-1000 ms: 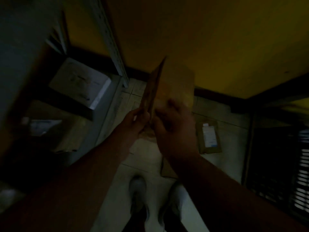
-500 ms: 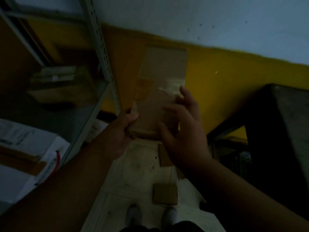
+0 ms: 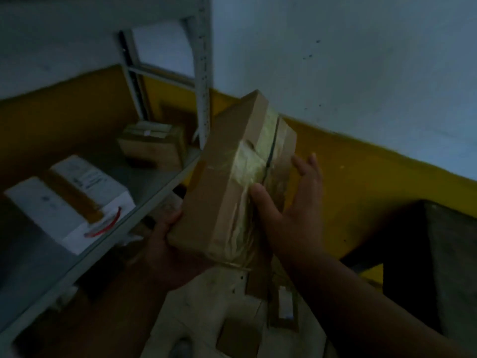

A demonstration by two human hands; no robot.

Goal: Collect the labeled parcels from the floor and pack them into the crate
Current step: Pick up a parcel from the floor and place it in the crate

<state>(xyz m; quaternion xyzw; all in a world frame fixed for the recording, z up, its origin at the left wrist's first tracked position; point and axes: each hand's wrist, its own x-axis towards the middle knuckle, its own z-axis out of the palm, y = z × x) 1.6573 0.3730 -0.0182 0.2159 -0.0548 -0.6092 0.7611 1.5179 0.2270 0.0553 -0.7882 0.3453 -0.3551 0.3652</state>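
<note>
Head view: a taped parcel (image 3: 232,174) is held up at chest height. The left hand (image 3: 170,244) grips its lower end; the right hand (image 3: 289,202) lies flat against its side, fingers straight. More parcels (image 3: 282,306) lie on the floor (image 3: 201,306). No crate shows, so the next move probably calls for finding it and lowering the parcel in.

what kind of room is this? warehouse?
Likely a small parcel storeroom or stock room, dimly lit. A metal shelving unit holds a white box and a taped cardboard box; more parcels lie on the floor, and both hands hold a taped brown parcel.
</note>
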